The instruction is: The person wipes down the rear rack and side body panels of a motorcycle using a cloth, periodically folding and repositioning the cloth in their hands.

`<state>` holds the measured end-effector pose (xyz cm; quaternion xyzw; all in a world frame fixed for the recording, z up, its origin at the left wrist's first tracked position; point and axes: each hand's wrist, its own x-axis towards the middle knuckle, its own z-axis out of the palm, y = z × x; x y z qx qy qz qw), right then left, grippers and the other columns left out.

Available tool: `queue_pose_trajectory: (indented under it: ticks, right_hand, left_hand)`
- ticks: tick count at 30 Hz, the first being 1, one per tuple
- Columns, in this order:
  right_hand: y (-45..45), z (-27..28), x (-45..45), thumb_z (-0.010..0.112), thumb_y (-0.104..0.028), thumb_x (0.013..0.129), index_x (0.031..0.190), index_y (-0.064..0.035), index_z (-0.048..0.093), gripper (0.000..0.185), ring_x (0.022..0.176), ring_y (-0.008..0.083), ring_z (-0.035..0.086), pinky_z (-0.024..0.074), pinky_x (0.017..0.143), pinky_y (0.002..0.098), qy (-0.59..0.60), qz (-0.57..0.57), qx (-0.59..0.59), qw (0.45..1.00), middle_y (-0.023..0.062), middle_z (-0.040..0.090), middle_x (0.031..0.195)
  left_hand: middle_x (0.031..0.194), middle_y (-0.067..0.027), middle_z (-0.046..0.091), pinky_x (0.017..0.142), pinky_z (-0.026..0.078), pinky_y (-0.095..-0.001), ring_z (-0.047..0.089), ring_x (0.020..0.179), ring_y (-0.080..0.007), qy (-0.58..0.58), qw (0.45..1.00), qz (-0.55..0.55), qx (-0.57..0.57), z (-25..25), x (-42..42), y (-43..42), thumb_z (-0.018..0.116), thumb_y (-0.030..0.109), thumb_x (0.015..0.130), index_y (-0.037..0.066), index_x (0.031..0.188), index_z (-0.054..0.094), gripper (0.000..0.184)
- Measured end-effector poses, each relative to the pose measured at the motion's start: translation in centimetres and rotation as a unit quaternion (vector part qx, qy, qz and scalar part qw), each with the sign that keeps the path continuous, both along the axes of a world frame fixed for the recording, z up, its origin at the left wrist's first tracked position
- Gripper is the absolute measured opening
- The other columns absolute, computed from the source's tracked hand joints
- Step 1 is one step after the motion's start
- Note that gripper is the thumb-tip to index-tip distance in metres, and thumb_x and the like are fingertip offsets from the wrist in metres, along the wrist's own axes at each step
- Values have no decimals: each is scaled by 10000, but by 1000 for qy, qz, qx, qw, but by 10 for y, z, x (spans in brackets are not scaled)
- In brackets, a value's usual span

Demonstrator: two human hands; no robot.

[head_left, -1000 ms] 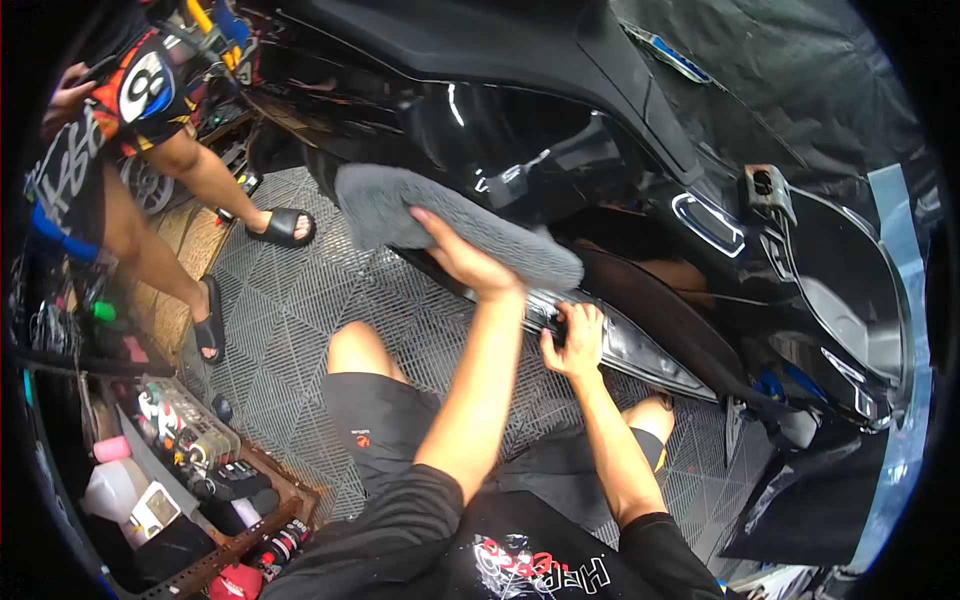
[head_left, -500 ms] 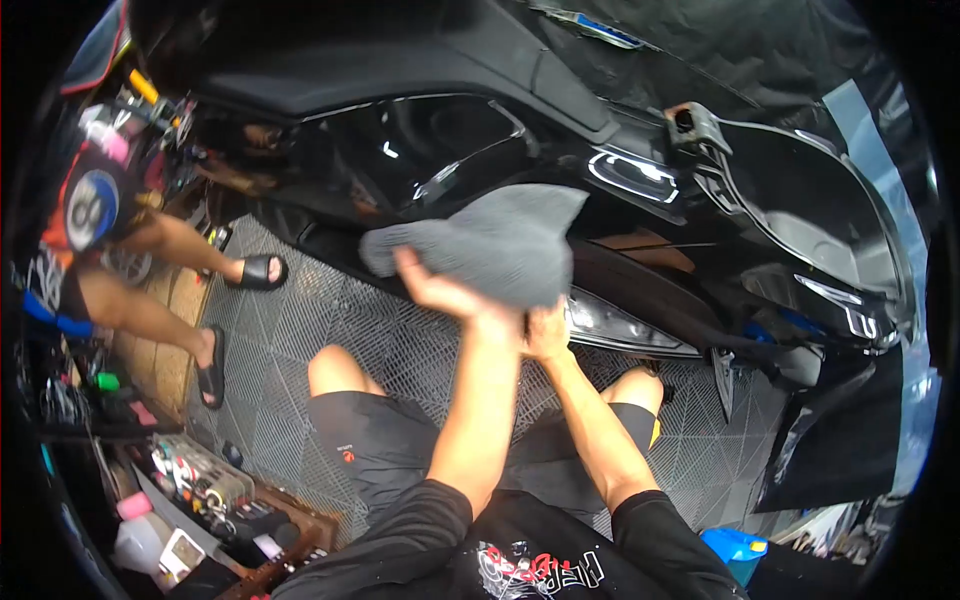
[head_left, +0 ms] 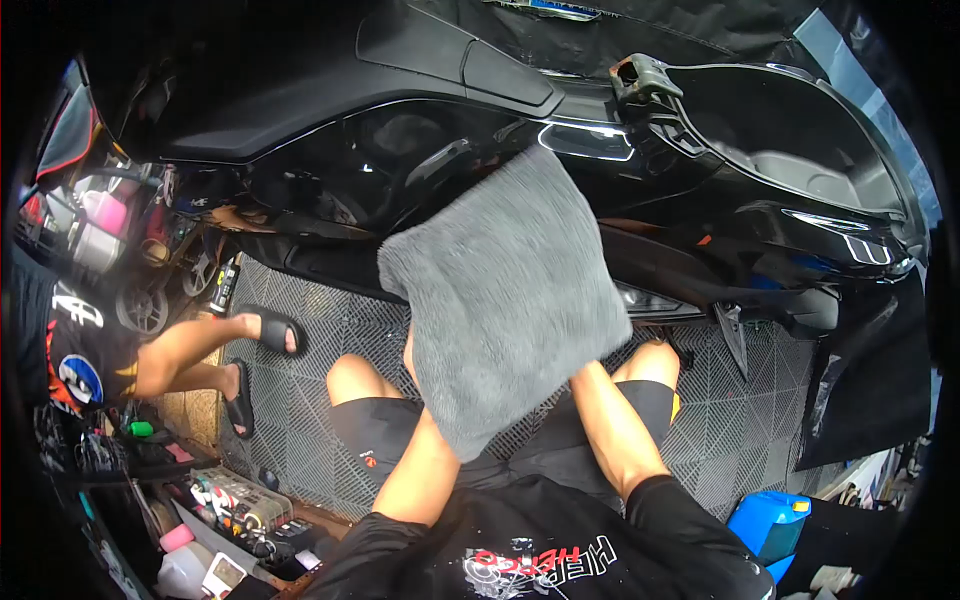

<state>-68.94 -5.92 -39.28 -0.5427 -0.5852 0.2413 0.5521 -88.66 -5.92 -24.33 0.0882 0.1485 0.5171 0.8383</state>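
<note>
A grey microfiber towel (head_left: 510, 290) is spread out in the air in front of me, over both of my hands. Only a sliver of my left hand (head_left: 409, 352) shows at the towel's left edge; its fingers are hidden behind the fabric. My right hand is under the towel's lower right side, with just the wrist in sight. The towel is held up between my arms, apart from the floor. Behind it stands a glossy black motorcycle or scooter (head_left: 660, 185), its side panels facing me and an open storage well (head_left: 800, 120) at the right.
At the left, a person's legs in black slides (head_left: 270, 330) are close by. A cluttered tool tray (head_left: 250, 510) lies at lower left, and a blue jug (head_left: 768, 530) stands at lower right. Grey textured tiles (head_left: 285, 400) cover the floor. Black sheeting (head_left: 860, 370) hangs at the right.
The towel has gone from bunched and folded over to opened out broadly, and has come nearer to me. It now covers my hands, which were visible before. My view has shifted slightly.
</note>
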Motion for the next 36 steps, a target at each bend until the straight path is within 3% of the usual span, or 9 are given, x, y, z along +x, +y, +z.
queue_pose_trajectory:
  ticks: [3,6,13,19,21,24,25,29,36]
  right_hand:
    - [-30,39,4,864,-261,741,1424,-29,516,801,1282,320,536,409,1111,505,543,158,-14,825,144,584,1358]
    - [-72,62,-4,908,-255,738,1488,-31,479,893,1357,313,516,392,1158,504,635,297,-85,708,147,562,1448]
    - [-93,115,-35,885,-82,723,1533,-23,434,929,1402,263,488,385,1167,414,421,287,-316,800,115,539,1497]
    - [-91,127,-21,722,-73,877,1169,44,710,315,1020,260,728,580,947,376,495,105,-320,801,149,749,1087]
    - [-84,163,-38,671,-228,978,1286,72,649,430,1244,256,628,490,1069,377,356,95,-132,920,168,638,1369]
    - [-29,180,-72,794,-351,762,1479,-44,520,827,1441,392,414,346,1184,500,135,52,46,988,209,370,1599]
    - [-5,193,-74,836,-360,659,1522,-106,492,963,1480,438,343,291,1209,569,-194,37,154,968,222,306,1630]
    - [91,208,-131,565,-866,726,1562,-248,473,1043,1541,505,195,74,1204,718,-329,-37,201,922,229,194,1695]
    - [102,167,-118,-25,-1043,659,1558,-329,460,1246,1569,350,232,67,1210,704,-334,72,235,910,57,281,1702]
  left_hand:
    - [1412,-130,582,1108,455,-487,578,1288,-333,-77,992,-95,-16,-6,-23,-12,512,562,1013,60,1455,519,669]
    - [1526,-168,489,1161,405,-515,499,1391,-364,-168,969,-180,25,-17,-50,-33,609,540,966,62,1566,385,799]
    - [1540,-172,459,1186,359,-469,472,1408,-317,309,903,-286,86,-27,-107,-34,716,144,735,-47,1548,344,914]
    - [1125,-54,613,724,527,-277,648,922,-150,443,875,-158,112,-64,-136,15,592,322,936,25,1494,481,642]
    - [1130,-81,629,794,531,-349,651,950,-235,626,763,-79,143,-77,-157,12,696,251,880,8,1408,552,598]
    - [1126,-149,628,899,500,-427,630,1017,-334,853,339,56,393,-103,-203,2,750,151,802,6,1268,628,504]
    - [1128,-162,626,927,483,-447,612,1048,-356,854,338,80,388,-107,-210,-5,753,155,786,11,1232,640,481]
    - [1155,-152,629,997,439,-485,554,1169,-382,856,349,117,363,-133,-232,-25,736,165,767,54,1157,676,410]
    - [1153,-108,642,1025,419,-487,552,1169,-368,847,397,106,337,-142,-247,-22,717,154,762,63,1085,697,337]
